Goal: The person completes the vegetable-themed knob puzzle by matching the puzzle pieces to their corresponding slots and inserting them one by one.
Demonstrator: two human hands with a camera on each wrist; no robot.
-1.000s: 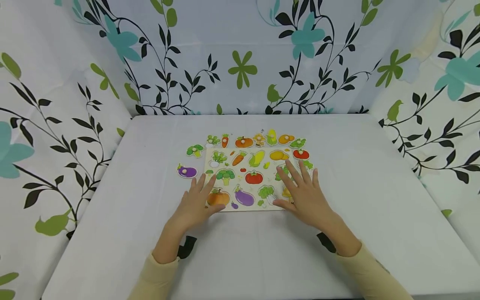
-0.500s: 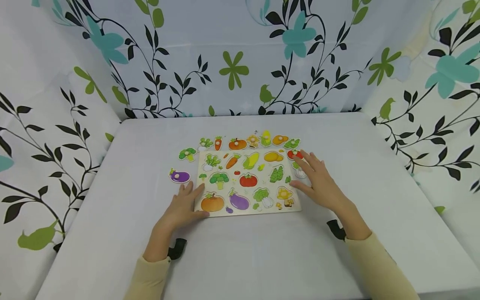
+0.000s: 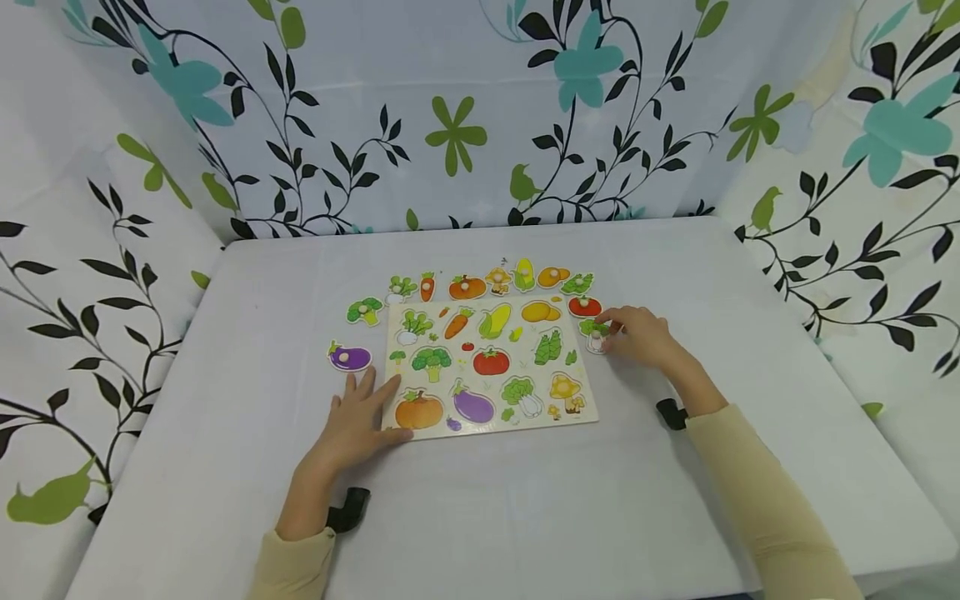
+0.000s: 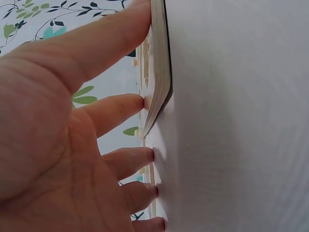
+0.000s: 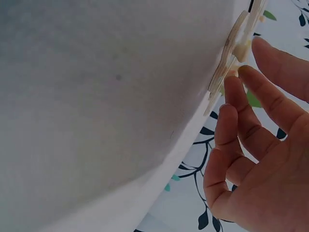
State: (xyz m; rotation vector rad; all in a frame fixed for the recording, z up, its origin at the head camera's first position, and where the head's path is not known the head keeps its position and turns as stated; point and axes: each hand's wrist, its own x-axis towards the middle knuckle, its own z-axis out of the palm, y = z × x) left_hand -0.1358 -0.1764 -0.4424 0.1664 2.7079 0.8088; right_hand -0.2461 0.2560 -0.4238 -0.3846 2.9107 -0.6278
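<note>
With wide fingers of left hand (image 3: 351,429), apparently steadies board (image 3: 489,386) beside them, and with narrowed right hand (image 3: 643,337) reaches cabbage piece (image 3: 592,328), cannot tell if pinching.

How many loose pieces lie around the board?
11. Left of the board: eggplant, broccoli. Along its far edge: turnip, carrot, pumpkin, mushroom, corn, potato, peas. Right: tomato, cabbage. The left hand or right hand might hide more.

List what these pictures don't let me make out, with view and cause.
Head: right edge of the leafy-vegetable piece, behind the right hand.
Head: dark specks beyond the mushroom piece, too small.
Left wrist: printed face of the puzzle board, seen nearly edge-on.
Right wrist: pictures on the wooden pieces, also nearly edge-on.
</note>
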